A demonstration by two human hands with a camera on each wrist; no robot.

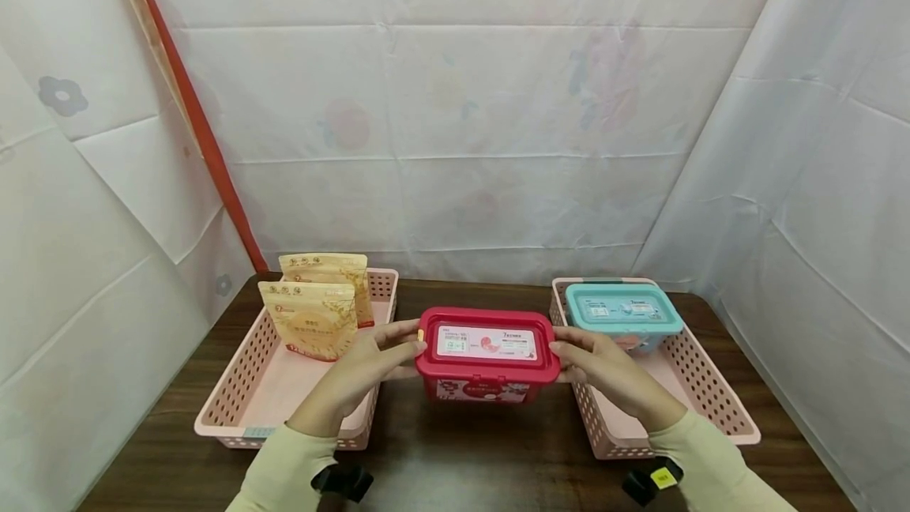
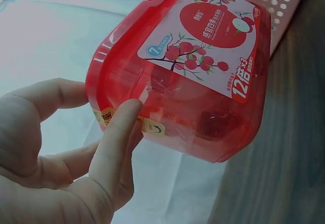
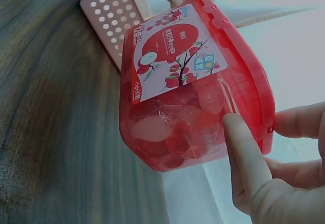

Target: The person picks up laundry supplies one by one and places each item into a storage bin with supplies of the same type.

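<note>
A red, see-through plastic box of laundry pods (image 1: 487, 354) with a lid and a printed fruit label is held between both hands, in the middle of the head view. My left hand (image 1: 375, 360) grips its left end, thumb and fingertips at the lid's rim and the end wall. At the other end my right hand (image 1: 597, 362) grips it the same way. The left wrist view shows the thumb (image 2: 119, 137) against the end wall beside a yellow seal sticker (image 2: 152, 126). Rounded pods (image 3: 177, 137) show through the wall in the right wrist view.
To the left, a pink perforated basket (image 1: 231, 393) holds two yellow stand-up pouches (image 1: 313, 318). The pink basket (image 1: 711, 385) on the right has a light-blue lidded box (image 1: 624, 310) at its far end. Both baskets stand on a dark wooden table (image 1: 469, 464), with white sheeting behind.
</note>
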